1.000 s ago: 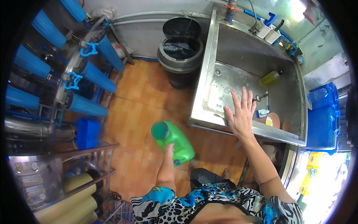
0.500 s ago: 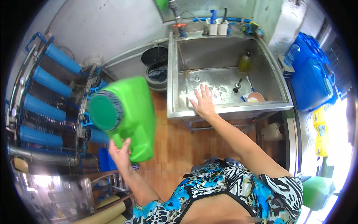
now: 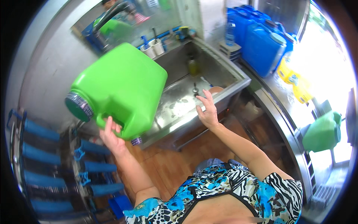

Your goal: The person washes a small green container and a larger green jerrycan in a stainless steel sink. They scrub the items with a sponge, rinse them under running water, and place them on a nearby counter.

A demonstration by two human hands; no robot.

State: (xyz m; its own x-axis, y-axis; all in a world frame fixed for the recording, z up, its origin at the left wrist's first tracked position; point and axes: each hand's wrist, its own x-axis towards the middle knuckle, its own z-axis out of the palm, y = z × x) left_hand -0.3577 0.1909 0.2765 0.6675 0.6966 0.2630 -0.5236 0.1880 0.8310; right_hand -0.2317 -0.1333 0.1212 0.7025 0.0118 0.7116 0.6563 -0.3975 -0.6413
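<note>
A large bright green plastic jug hangs tilted in front of me, its dark green cap turned to the left. My left hand is wrapped round the jug's moulded handle. The jug covers the left part of the steel sink. Over the sink's front rim my right hand is raised with its fingers apart, holding nothing. Inside the basin are a bottle of yellow-green liquid, a metal drain piece and a peach-coloured bowl, partly behind my fingers.
Blue jerrycans stand right of the sink, beside yellow packs. Another green jug is at the far right. Blue filter cylinders line the left. White cups with brushes sit behind the sink.
The jug has been lifted up and to the right, over the sink's left side, in my left hand. My right hand has come up off the sink's front edge. My view has turned right.
</note>
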